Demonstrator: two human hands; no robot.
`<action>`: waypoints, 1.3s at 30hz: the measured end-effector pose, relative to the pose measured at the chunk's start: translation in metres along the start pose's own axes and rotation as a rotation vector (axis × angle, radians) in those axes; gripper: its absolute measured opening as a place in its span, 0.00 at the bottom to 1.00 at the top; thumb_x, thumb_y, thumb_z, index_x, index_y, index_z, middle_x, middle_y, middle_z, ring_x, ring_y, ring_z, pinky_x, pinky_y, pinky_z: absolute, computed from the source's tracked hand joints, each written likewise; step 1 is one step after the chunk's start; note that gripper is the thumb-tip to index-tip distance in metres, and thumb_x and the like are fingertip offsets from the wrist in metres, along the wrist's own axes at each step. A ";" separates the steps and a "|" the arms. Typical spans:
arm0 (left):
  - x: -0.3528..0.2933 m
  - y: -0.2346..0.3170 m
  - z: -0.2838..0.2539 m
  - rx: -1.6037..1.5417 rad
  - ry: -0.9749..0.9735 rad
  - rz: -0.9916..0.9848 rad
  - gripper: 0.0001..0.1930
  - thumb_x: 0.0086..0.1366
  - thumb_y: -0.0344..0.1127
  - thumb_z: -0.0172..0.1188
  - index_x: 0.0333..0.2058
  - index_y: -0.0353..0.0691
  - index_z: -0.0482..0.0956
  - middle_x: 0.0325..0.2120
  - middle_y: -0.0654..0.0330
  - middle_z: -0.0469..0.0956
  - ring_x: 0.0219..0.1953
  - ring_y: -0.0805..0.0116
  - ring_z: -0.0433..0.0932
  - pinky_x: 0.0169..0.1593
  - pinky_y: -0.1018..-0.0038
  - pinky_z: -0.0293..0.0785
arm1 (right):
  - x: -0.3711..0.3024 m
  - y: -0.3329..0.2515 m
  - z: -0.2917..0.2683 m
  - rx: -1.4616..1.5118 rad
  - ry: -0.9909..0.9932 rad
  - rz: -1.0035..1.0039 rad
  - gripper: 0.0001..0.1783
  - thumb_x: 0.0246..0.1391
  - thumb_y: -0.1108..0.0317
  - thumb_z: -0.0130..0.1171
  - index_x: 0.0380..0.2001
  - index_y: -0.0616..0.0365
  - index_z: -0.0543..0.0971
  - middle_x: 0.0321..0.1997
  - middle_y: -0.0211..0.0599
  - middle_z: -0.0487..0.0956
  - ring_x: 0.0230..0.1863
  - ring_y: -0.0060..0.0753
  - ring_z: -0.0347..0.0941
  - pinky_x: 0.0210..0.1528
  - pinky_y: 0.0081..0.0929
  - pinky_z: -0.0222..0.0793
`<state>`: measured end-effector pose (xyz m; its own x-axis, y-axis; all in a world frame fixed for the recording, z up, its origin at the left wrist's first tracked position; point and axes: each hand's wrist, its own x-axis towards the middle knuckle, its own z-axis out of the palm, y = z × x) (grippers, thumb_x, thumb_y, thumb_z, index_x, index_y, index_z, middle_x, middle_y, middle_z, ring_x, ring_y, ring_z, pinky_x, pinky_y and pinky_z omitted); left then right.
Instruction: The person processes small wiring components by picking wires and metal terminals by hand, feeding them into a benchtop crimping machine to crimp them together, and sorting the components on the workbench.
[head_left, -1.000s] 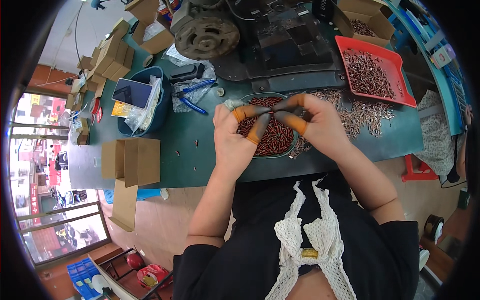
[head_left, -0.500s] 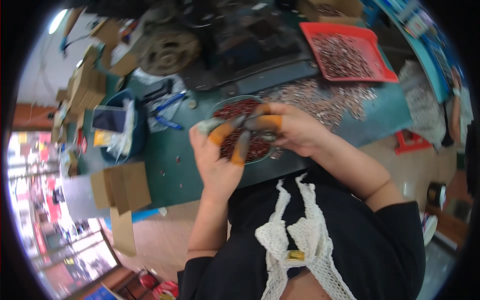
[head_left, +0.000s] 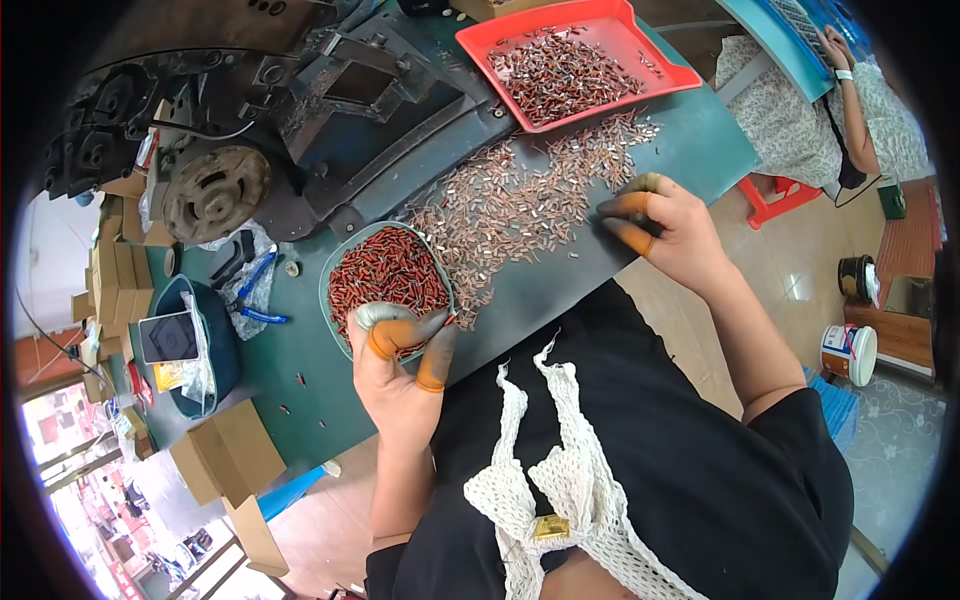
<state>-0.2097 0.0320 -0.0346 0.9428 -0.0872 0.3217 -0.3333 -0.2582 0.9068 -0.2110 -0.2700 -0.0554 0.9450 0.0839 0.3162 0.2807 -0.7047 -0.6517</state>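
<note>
My left hand [head_left: 400,365], with orange fingertip covers, rests at the near rim of a round green dish [head_left: 334,268] heaped with small red parts [head_left: 388,272]; the fingers are pinched together, whether on a part I cannot tell. My right hand [head_left: 662,225], also with orange finger covers, lies curled on the dark green table at the right end of a spread of small silvery-copper pieces [head_left: 520,200]. Its fingertips touch the pile's edge.
A red tray [head_left: 478,42] of similar parts sits at the far side. A black machine with a round motor [head_left: 215,190] stands at the far left. A blue bin [head_left: 205,345], blue-handled pliers [head_left: 262,300] and cardboard boxes [head_left: 225,455] lie left. Another person [head_left: 850,95] sits far right.
My hands were together over the green dish; now they are apart. The right hand has moved right to the loose silvery pieces, the left stays at the dish. The view has tilted.
</note>
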 end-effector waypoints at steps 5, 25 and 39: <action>0.001 0.000 0.005 0.018 -0.048 -0.018 0.11 0.46 0.20 0.68 0.29 0.37 0.79 0.31 0.61 0.69 0.36 0.68 0.68 0.42 0.77 0.64 | -0.001 -0.006 0.003 -0.201 -0.009 -0.077 0.14 0.42 0.72 0.67 0.37 0.50 0.82 0.34 0.33 0.76 0.37 0.37 0.73 0.37 0.29 0.70; 0.038 0.000 0.010 0.053 0.124 0.041 0.09 0.49 0.22 0.67 0.32 0.38 0.81 0.31 0.61 0.73 0.36 0.68 0.71 0.43 0.76 0.67 | 0.008 -0.022 0.006 0.217 0.002 -0.091 0.08 0.46 0.77 0.64 0.31 0.58 0.77 0.33 0.32 0.77 0.30 0.24 0.72 0.29 0.20 0.67; 0.178 -0.013 0.014 0.594 0.506 0.775 0.14 0.41 0.27 0.70 0.29 0.43 0.77 0.33 0.58 0.71 0.38 0.54 0.68 0.42 0.64 0.65 | 0.208 -0.087 0.086 0.953 0.315 0.028 0.10 0.55 0.69 0.61 0.40 0.58 0.78 0.35 0.25 0.79 0.33 0.11 0.72 0.32 0.11 0.65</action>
<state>-0.0380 0.0059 0.0071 0.3229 -0.0556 0.9448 -0.6510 -0.7376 0.1791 -0.0243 -0.1308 0.0081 0.9043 -0.2120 0.3705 0.4069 0.1658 -0.8983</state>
